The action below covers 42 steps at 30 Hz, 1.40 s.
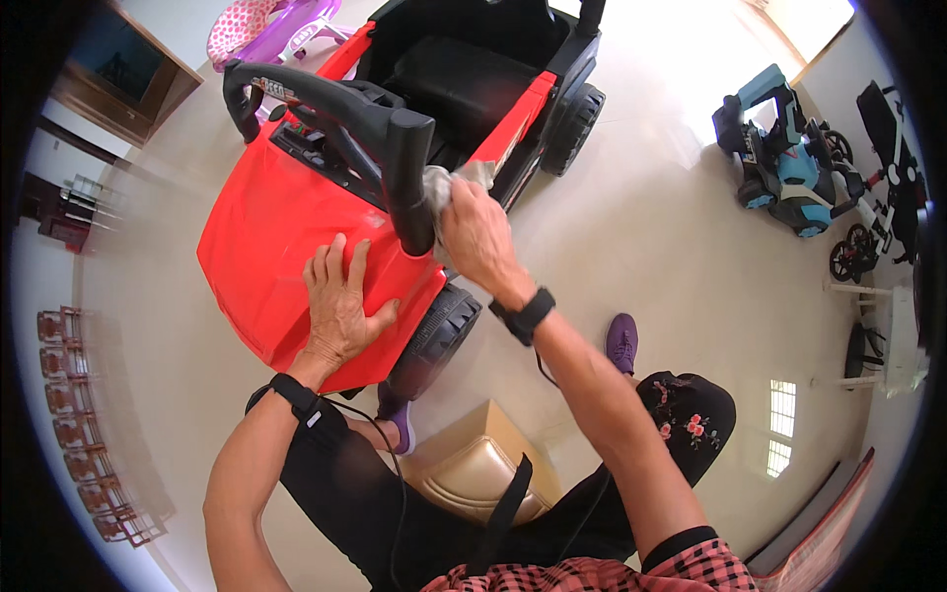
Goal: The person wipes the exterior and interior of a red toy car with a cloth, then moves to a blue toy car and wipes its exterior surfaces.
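Head view first: where does the toy car [261, 261] stand?

Left of centre and reaching up to the top edge, a red body with chunky black wheels, on the glossy pale floor [641, 247]. Its hood is nearest the person

And the left hand [340, 311]?

Palm down on the red hood, fingers spread, thumb out to the side. It grasps nothing, just rests on the plastic above the front wheel [439, 333]

The right hand [478, 232], then?

That one grips a pale grey cloth [440, 187], fingers bent over it, bunched against the lower part of a thick black post [407, 173] that rises from the hood's corner. The palm side is hidden, so I can't tell how tightly it squeezes

What lies around them?

A gold padded stool [483, 469] between the person's legs, near the car's front wheel. Well apart on the right, a blue and black ride-on toy [794, 168] by the wall; at the top left, beyond the car, a purple and pink child's seat [271, 30]
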Each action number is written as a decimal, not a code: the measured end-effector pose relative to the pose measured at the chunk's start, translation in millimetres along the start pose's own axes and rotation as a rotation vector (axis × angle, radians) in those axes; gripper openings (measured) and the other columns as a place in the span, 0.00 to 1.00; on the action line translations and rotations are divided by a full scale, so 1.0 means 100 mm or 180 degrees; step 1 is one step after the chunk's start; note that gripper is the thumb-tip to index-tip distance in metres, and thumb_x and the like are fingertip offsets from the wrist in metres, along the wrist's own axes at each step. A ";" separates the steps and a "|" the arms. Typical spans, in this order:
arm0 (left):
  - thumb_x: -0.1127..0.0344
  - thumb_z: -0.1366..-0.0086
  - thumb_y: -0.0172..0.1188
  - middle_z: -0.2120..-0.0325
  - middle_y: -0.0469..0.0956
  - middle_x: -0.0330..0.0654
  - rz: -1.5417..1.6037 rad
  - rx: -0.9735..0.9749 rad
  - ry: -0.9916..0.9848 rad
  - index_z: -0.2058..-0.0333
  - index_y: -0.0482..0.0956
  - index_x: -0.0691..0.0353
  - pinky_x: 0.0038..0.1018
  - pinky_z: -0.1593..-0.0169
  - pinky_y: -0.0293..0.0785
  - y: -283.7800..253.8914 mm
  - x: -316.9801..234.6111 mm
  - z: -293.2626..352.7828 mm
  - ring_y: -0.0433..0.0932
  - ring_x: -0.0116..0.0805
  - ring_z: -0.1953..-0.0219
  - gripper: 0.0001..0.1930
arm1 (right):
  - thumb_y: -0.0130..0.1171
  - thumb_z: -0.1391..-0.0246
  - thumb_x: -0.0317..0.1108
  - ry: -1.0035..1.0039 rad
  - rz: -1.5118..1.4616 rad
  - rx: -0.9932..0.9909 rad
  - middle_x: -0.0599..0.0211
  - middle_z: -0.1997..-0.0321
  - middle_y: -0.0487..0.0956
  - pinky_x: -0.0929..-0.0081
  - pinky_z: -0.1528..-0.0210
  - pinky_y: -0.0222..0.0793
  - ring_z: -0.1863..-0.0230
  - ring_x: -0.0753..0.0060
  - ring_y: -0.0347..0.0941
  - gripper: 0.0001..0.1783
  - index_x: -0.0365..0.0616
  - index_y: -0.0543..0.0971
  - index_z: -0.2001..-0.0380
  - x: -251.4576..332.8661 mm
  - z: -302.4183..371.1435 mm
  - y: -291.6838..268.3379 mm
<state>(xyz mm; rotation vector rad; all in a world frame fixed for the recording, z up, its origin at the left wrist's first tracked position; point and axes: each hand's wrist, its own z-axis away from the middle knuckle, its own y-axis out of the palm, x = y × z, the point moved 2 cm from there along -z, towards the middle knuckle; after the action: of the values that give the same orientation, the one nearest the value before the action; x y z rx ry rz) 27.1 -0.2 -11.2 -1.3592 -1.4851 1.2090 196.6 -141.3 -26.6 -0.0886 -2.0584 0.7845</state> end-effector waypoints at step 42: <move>0.45 0.50 0.64 0.41 0.57 0.59 0.0029 -0.0074 -0.0027 0.37 0.60 0.62 0.53 0.37 0.51 -0.12 -0.04 0.07 0.57 0.61 0.41 0.45 | 0.47 0.42 0.35 0.1790 -0.1869 0.0908 0.67 0.72 0.74 0.72 0.65 0.66 0.68 0.75 0.68 0.14 0.37 0.77 0.61 0.35 1.00 -0.72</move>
<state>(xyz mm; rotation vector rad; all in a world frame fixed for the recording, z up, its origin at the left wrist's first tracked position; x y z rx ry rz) 18.3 -4.7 -1.4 -1.3792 -1.5045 1.2080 114.9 -236.4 0.3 0.3967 -1.3204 0.5838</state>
